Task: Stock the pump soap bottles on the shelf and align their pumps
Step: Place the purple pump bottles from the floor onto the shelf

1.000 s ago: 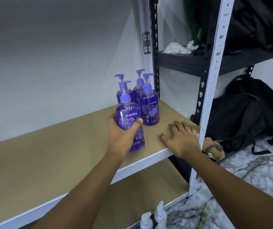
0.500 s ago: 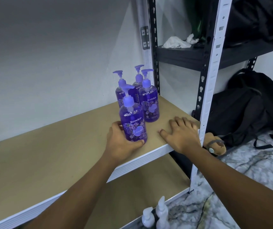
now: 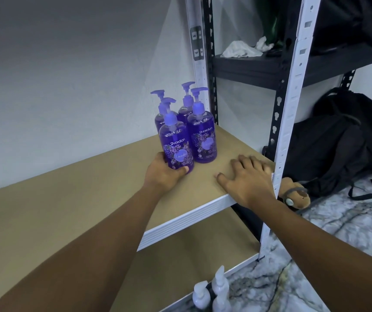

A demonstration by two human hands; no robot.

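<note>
Several purple pump soap bottles stand in a tight cluster at the back right of the brown shelf board (image 3: 67, 210). My left hand (image 3: 162, 174) grips the base of the front left bottle (image 3: 177, 143), which stands upright on the board beside the front right bottle (image 3: 203, 136). Two more bottles (image 3: 186, 109) stand behind them, partly hidden. Their pump heads point in differing directions. My right hand (image 3: 248, 179) rests flat on the board's front right corner, fingers spread, holding nothing.
A white upright post (image 3: 286, 131) stands just right of my right hand. White pump bottles (image 3: 212, 293) sit on the floor below. A black backpack (image 3: 338, 143) and a brown toy (image 3: 293, 197) lie to the right. Above is a black shelf (image 3: 259, 68) with a crumpled cloth.
My left hand carried the bottle from the shelf's front edge back to the cluster and set it down upright beside the front right bottle. My right hand stayed put.
</note>
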